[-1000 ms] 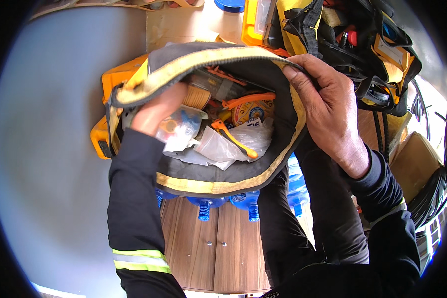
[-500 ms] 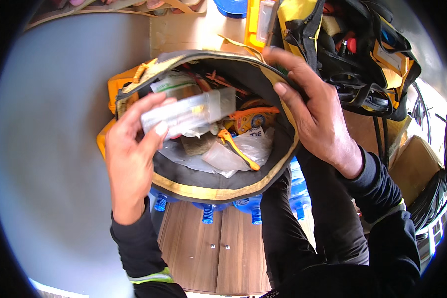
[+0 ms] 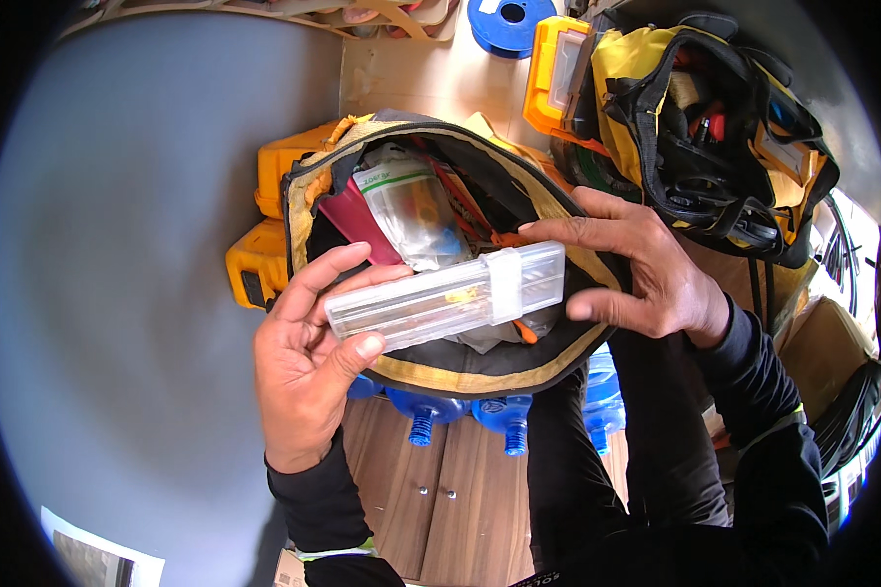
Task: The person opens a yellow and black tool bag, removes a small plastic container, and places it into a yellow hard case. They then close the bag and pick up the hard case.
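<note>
Head cam feed: pretty much dead centre I've got a long clear plastic case [image 3: 416,308], held over the mouth of an open black bag with a tan rim [image 3: 460,379]. It has a cloudy band wrapped round it near its 3 o'clock end, plus a small yellow bit showing about halfway along, and that 3 o'clock end sits a little higher in my view than the other.

Of my hands, the left hand [image 3: 299,357] comes in from 8 o'clock and is gripping the case by its near end, thumb along the lower edge and fingers behind the upper one. The right hand [image 3: 661,274] is at 3 o'clock, thumb and fingers spread apart around the far end. Can't honestly tell if a fingertip is touching the plastic.

Inside the bag, just past the case toward 12, there's a clear zip pouch [image 3: 411,210] with a green stripe, and a dark pink flat thing [image 3: 346,217] right beside it on the 9 o'clock side. An orange tip [image 3: 528,333] pokes out below the case.

Around the bag: orange-yellow boxes [image 3: 261,256] at 10 o'clock, a blue spool [image 3: 489,34] at 12, a yellow organiser box [image 3: 546,83] at 1, a yellow and black tool bag [image 3: 622,59] at 2. Down at 6 there are blue bottles [image 3: 426,404], with wooden cabinet doors [image 3: 401,479] showing below them.
</note>
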Demonstrator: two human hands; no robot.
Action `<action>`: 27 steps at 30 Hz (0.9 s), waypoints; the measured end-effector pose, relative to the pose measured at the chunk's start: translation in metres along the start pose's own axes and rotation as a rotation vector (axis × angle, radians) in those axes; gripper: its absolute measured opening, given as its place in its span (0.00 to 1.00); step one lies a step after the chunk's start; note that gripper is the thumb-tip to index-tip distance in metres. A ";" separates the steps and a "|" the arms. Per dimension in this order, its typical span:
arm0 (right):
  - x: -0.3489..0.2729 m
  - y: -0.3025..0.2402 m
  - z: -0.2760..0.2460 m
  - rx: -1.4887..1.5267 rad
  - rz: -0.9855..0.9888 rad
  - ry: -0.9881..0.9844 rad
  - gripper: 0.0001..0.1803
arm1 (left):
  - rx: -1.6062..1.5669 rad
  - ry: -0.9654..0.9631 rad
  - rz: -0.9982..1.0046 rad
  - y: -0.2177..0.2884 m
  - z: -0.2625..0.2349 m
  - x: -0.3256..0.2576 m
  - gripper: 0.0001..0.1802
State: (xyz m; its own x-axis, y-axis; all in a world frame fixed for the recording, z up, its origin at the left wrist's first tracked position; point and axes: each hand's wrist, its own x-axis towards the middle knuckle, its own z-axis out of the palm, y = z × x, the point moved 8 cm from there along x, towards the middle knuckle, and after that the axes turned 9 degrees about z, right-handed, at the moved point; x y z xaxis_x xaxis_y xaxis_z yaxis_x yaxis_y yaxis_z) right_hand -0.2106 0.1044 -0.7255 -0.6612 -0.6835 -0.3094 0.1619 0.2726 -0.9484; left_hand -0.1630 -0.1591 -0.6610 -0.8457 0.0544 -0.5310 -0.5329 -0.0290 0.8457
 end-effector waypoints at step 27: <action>-0.013 0.018 0.043 0.130 -0.007 -0.081 0.23 | 1.762 -0.382 -0.083 -0.220 -0.143 0.400 0.16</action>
State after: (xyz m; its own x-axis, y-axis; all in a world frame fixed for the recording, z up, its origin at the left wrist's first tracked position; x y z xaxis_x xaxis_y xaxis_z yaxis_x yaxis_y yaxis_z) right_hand -0.1672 0.0893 -0.7417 -0.6023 -0.7387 -0.3026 0.2545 0.1816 -0.9499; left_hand -0.3883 -0.2737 -1.0672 -0.6325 0.2104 -0.7455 0.3014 0.9534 0.0133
